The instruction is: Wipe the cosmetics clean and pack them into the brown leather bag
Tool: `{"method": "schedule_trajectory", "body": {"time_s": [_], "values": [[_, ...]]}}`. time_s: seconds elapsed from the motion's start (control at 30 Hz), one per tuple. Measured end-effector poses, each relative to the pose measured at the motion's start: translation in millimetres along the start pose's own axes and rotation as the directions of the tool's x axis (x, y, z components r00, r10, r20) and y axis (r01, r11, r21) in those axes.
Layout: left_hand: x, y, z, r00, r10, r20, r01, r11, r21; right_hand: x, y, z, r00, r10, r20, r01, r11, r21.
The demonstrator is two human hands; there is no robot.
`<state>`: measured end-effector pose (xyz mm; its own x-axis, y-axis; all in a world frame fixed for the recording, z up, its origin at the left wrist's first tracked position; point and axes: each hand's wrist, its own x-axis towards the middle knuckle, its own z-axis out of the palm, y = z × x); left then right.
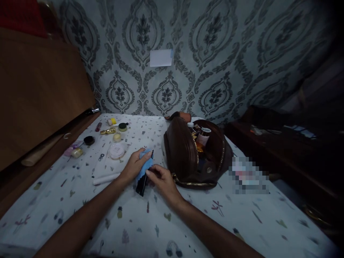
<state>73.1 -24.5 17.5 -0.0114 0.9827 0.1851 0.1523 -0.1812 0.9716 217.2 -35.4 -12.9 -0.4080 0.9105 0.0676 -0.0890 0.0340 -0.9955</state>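
Wrapped in my left hand (pixel 135 163) is a light blue cloth (pixel 146 165), pressed around a slim, glossy black tube-like item (pixel 141 187). The black item slants, with its lower end sticking out below the cloth and a small part showing at the top. My right hand (pixel 163 182) is closed, thumb and fingertips pinching the black item at its right side by the cloth's edge. Just right of that hand stands a brown toiletry bag (pixel 180 147), unzipped, with a bottle with a silvery top (pixel 203 137) and other containers inside.
Left of my hands lie a round clear compact (pixel 116 151), a white tube (pixel 106 178), a dark-lidded jar (pixel 122 127), a gold lipstick-like tube (pixel 108 131) and a black round lid (pixel 89 140). A wooden cabinet (pixel 40 96) borders the left; a blurred-out packet (pixel 248 175) lies at right.
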Motion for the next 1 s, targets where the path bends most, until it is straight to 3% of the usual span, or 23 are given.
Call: {"method": "schedule_trajectory", "body": {"time_s": [0.13,0.33,0.53,0.63,0.73,0.9,1.0], "values": [[-2.2,-0.5,0.6,0.999,-0.024,0.049,0.022,0.999,0.035,2.9,0.4,-0.2,0.997,0.061,-0.052,-0.052,0.986,0.161],[-5.5,-1.0,4.2,0.967,-0.119,0.223,0.157,0.975,-0.160,3.9,-2.5,0.8,0.996,0.042,-0.076,-0.019,0.962,0.273],[1.8,-4.1,-3.8,0.983,-0.127,0.130,0.135,0.989,-0.053,4.1,-6.0,-1.4,0.998,0.005,-0.056,0.013,0.945,0.326],[3.5,-2.7,-10.2,0.974,-0.174,0.147,0.175,0.985,0.007,3.4,-6.9,-3.5,0.996,0.005,-0.088,0.024,0.946,0.325],[2.5,2.7,-16.3,0.951,-0.192,0.241,0.191,0.981,0.030,2.6,-7.1,-4.2,0.991,-0.009,-0.131,0.042,0.967,0.253],[2.1,16.7,-27.1,0.882,-0.129,0.453,0.059,0.984,0.166,1.7,-8.5,-4.1,0.989,-0.049,-0.138,0.073,0.983,0.171],[1.8,23.2,-35.1,0.849,-0.138,0.510,0.032,0.977,0.210,0.9,-9.9,-4.4,0.986,-0.050,-0.158,0.077,0.982,0.172]]}}
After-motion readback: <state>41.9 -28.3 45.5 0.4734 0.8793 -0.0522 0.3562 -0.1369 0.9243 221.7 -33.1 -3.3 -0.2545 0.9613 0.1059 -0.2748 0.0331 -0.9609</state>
